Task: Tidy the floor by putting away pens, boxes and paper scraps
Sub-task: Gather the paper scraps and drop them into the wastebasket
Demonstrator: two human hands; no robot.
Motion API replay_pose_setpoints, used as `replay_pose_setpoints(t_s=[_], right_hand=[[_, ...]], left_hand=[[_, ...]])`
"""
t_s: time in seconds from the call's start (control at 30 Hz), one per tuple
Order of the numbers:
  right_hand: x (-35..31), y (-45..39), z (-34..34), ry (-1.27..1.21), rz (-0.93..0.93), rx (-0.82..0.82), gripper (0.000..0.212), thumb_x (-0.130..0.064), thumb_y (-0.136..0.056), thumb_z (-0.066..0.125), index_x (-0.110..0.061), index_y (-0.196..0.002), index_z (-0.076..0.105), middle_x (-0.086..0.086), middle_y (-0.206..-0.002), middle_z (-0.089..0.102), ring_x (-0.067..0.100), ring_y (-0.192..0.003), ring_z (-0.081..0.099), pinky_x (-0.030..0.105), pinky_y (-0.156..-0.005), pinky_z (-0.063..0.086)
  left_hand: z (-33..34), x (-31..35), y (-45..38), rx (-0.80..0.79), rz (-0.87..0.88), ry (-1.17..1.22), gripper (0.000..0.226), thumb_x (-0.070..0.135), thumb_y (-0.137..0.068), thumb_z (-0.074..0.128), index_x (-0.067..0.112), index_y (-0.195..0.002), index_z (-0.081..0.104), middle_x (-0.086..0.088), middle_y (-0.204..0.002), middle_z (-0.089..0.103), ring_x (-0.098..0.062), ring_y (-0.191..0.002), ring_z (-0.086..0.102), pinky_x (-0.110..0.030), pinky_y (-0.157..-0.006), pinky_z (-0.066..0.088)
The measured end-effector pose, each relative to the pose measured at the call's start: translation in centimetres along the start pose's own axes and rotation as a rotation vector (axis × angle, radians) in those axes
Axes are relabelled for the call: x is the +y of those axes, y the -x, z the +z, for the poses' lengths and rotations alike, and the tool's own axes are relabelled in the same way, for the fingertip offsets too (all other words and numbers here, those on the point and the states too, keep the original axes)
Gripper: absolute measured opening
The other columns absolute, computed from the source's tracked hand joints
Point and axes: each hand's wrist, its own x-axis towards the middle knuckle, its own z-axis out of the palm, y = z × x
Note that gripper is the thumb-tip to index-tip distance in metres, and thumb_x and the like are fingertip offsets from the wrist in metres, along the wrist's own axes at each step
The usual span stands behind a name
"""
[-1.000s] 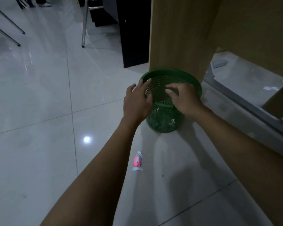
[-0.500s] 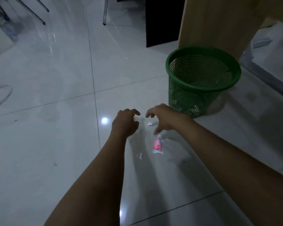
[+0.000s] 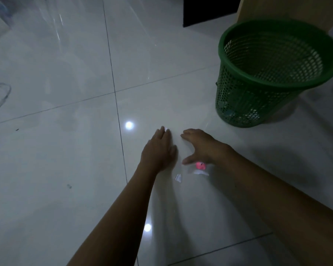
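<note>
Two small paper scraps lie on the glossy tiled floor point(image 3: 65, 160) close to the person's hands: a white scrap point(image 3: 178, 177) at about 6 o'clock from the gap between the hands, and a pink-and-white scrap point(image 3: 200, 167) just beside the right wrist, partly covered by it. A further pale bit point(image 3: 167, 129) shows at the fingertips of the left hand point(image 3: 159, 150), at its 12 o'clock; whether the fingers touch it cannot be told. That left hand is flat, palm down, fingers straight and together, low over or on the floor. At its 3 o'clock the right hand point(image 3: 199, 145) is spread wide and holds nothing, fingers reaching toward 10 o'clock and thumb pointing toward 7 o'clock, near the pink scrap. Both bare forearms run in from the lower edge of the view. At 2 o'clock from the hands, well apart from them, a green mesh wastebasket point(image 3: 244, 104) stands upright on the floor, with pale items dimly visible through its lower wall. Behind it, at 12 o'clock, rise a wooden panel point(image 3: 288, 8) and a black panel point(image 3: 210, 10). At 9 o'clock, by the left edge, a loop of clear tubing point(image 3: 7, 93) rests on the tiles. Two bright light spots reflect off the floor.
</note>
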Motion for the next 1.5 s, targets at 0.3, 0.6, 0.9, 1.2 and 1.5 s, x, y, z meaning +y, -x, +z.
replay_pose_setpoints(t_s=[0.3,0.6,0.9,1.2,1.5], right_hand=[[2.4,3.5,2.1,-0.057,0.007,0.008,0.117,-0.043,-0.052,0.093,-0.016,-0.151,0.037,0.0,-0.161,0.028,0.016,-0.149,0.024,0.028,-0.121,0.02],[2.7,7.1,4.6,-0.224,0.021,0.18,0.109,-0.042,-0.06,0.091,-0.015,-0.151,0.038,0.002,-0.158,0.035,0.016,-0.145,0.033,0.029,-0.119,0.027],[2.5,6.6,5.0,-0.155,0.048,0.278,0.082,-0.03,-0.072,0.085,-0.01,-0.143,0.048,0.008,-0.14,0.052,0.028,-0.127,0.045,0.03,-0.105,0.035],[2.1,5.6,4.8,-0.153,0.005,0.26,0.057,-0.019,-0.068,0.088,-0.013,-0.121,0.068,0.006,-0.117,0.059,0.024,-0.11,0.053,0.03,-0.093,0.045],[1.2,6.2,3.7,-0.093,-0.007,0.191,0.037,-0.019,-0.075,0.083,-0.008,-0.11,0.075,0.01,-0.113,0.07,0.024,-0.106,0.065,0.026,-0.089,0.044]], left_hand=[[2.2,-2.2,5.5,0.112,0.259,-0.135,0.08,0.067,-0.089,0.054,0.02,-0.152,0.046,0.001,-0.159,0.044,-0.023,-0.148,0.036,-0.039,-0.114,0.04],[3.0,-1.1,7.7,0.135,0.178,-0.044,0.071,0.065,-0.08,0.07,0.023,-0.137,0.062,0.007,-0.152,0.055,-0.024,-0.138,0.047,-0.039,-0.107,0.048],[3.1,-0.1,7.5,0.202,0.112,0.119,0.067,0.055,-0.069,0.086,0.03,-0.129,0.067,0.009,-0.11,0.073,-0.021,-0.108,0.051,-0.034,-0.082,0.05],[2.6,0.1,6.2,0.08,0.273,0.059,0.07,0.055,-0.078,0.079,0.033,-0.141,0.06,0.001,-0.131,0.063,-0.021,-0.113,0.055,-0.025,-0.087,0.042],[3.5,0.7,7.4,0.171,0.405,0.066,0.022,0.027,-0.086,0.08,0.021,-0.107,0.083,-0.007,-0.099,0.074,-0.027,-0.088,0.072,-0.02,-0.071,0.04]])
